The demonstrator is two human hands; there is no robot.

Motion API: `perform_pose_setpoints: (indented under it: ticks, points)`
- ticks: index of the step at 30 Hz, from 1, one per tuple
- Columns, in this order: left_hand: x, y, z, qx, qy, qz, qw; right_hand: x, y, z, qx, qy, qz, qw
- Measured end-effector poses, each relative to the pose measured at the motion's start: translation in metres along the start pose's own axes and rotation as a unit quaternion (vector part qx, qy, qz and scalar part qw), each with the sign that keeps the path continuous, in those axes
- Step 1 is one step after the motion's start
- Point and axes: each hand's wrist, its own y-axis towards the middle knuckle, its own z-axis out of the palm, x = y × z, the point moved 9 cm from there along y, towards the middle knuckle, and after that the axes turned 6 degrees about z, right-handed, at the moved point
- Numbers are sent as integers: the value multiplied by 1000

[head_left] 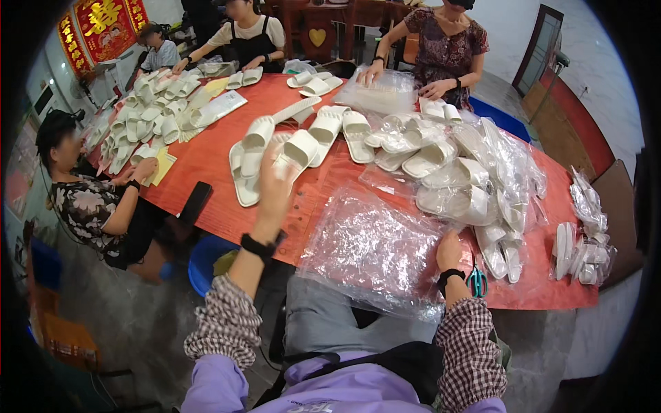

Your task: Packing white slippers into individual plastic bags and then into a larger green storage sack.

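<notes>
1. The red worktop (pixel 227 141) is carrying white slippers (pixel 258 132).
2. A red wall hanging (pixel 113 43) is showing gold writing (pixel 105 14).
3. The purple shirt (pixel 372 391) is showing pale letters (pixel 320 407).
4. A clear bag (pixel 372 241) is lying flat, the right hand (pixel 449 251) pinching its right edge.
5. One slipper (pixel 299 149) is touching the left hand (pixel 275 187); I cannot tell its grip.

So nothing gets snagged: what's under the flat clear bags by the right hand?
The red table shows through the bags, and their near edge overhangs the grey trousers. Glare and creases hide the rest, so I can't tell whether anything small lies beneath.
</notes>
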Motion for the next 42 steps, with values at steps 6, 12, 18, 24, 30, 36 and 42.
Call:
perform_pose_setpoints:
  ticks: [6,12,18,24,30,36,42]
  points:
    - [-221,-159,179,419,36,296,858,-2,7,6,19,-45,51,998]
    - [-36,-191,232,507,344,157,775,9,0,1,-3,-14,4,1000]
    - [56,-198,154,498,364,51,786,13,0,-7,-18,-12,26,999]
    - [31,-196,170,453,398,150,783,8,2,-6,-6,-21,37,999]
    - [41,-220,168,460,260,126,839,2,1,-2,31,27,10,999]
    - [49,-222,174,444,305,155,828,-17,16,-16,122,55,35,990]
    - [40,-203,179,451,322,134,822,85,28,-119,36,57,-184,981]
